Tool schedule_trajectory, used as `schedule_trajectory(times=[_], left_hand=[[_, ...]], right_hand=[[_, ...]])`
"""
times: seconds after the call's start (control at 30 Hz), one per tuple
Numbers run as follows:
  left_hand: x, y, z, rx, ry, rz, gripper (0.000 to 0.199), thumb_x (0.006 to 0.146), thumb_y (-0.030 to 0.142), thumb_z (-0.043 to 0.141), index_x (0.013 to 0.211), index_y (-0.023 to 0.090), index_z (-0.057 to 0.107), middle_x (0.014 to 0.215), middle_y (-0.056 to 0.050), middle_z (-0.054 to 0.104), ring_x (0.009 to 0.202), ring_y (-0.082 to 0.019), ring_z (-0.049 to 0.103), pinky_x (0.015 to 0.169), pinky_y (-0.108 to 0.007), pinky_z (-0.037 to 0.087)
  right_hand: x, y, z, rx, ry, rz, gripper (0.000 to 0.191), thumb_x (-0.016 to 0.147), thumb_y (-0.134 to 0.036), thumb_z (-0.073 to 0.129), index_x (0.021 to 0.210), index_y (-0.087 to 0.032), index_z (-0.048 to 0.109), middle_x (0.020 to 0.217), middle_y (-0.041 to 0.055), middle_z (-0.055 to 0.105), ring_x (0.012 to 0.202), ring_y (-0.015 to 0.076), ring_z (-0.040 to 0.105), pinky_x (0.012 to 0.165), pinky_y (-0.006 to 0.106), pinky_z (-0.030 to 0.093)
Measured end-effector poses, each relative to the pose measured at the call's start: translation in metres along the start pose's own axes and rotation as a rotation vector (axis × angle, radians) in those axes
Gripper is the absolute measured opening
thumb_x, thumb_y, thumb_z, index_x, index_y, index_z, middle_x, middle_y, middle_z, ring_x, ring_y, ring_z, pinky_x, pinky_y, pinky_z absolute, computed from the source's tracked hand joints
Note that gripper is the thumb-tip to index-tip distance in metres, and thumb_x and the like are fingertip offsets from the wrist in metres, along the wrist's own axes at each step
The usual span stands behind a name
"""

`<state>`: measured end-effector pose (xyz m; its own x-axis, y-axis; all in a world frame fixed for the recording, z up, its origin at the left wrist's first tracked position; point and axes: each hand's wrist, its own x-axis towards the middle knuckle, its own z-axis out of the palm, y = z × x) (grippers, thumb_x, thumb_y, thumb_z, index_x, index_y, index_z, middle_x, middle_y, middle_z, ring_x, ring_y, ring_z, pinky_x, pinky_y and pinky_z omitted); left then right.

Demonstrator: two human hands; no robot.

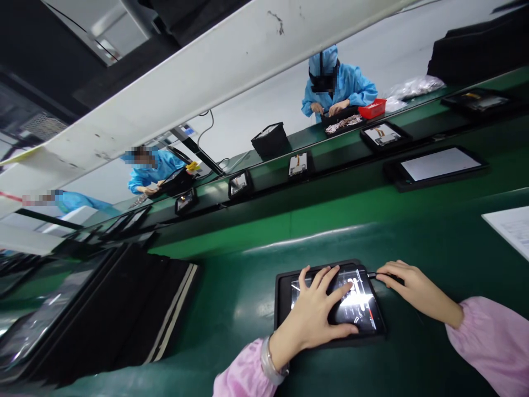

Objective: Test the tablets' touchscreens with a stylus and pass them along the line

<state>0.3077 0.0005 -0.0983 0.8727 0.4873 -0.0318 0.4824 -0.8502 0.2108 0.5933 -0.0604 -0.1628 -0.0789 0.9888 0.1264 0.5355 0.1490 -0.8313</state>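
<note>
A tablet (363, 317) with a lit screen lies in a black foam tray (283, 300) on the green bench. Across its screen my left hand (316, 309) rests flat, fingers spread, hiding part of the display. My right hand (407, 281) is closed on a thin black cable (384, 274) just right of the tablet. The cable's plug (371, 274) meets the tablet's upper right edge; how deep it sits is too small to tell.
A stack of black foam trays (119, 314) stands at left. Beyond the bench, a conveyor carries trays with devices (298, 164), and a white-screened tablet (440, 164) sits upper right. White paper (510, 226) lies at right. Co-workers in blue (355, 82) work opposite, beneath a white overhead beam (185, 71).
</note>
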Motion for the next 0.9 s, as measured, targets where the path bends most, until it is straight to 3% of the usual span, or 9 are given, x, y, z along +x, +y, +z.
schedule_trajectory(times=[0.27,0.63,0.8,0.9], left_hand=[[0.003,0.002,0.0,0.039,0.028,0.014,0.085,0.082,0.083,0.05,0.149,0.031,0.047,0.158,-0.014,0.04,0.14,-0.039,0.041,0.115,-0.072,0.017],[0.015,0.012,-0.007,-0.007,-0.021,0.002,0.084,0.083,0.085,0.044,0.142,0.027,0.051,0.16,-0.016,0.038,0.144,-0.039,0.038,0.115,-0.075,0.012],[0.024,0.021,0.0,0.0,-0.013,0.058,0.097,0.081,0.087,0.046,0.158,0.03,0.029,0.167,-0.016,0.022,0.15,-0.039,0.031,0.117,-0.073,0.015],[0.03,0.025,0.01,0.021,0.016,0.076,0.112,0.076,0.089,0.05,0.162,0.026,0.015,0.166,-0.019,0.022,0.151,-0.04,0.029,0.118,-0.072,0.015]], right_hand=[[-0.001,0.001,0.0,0.039,0.024,0.052,0.027,0.101,-0.049,0.052,0.102,-0.029,0.07,0.104,0.0037,0.073,0.102,0.0295,0.065,0.088,0.042,0.053],[0.0,-0.001,0.001,0.052,0.028,0.019,0.023,0.102,-0.042,0.051,0.099,-0.028,0.069,0.102,0.0025,0.072,0.101,0.0292,0.064,0.09,0.044,0.049],[0.0,-0.005,0.001,0.051,0.031,-0.005,0.022,0.104,-0.038,0.049,0.098,-0.027,0.067,0.101,0.0032,0.073,0.098,0.0286,0.064,0.09,0.045,0.047],[0.0,-0.007,0.002,0.04,0.033,-0.027,0.022,0.105,-0.035,0.048,0.098,-0.026,0.066,0.101,0.0031,0.073,0.097,0.0273,0.066,0.094,0.045,0.045]])
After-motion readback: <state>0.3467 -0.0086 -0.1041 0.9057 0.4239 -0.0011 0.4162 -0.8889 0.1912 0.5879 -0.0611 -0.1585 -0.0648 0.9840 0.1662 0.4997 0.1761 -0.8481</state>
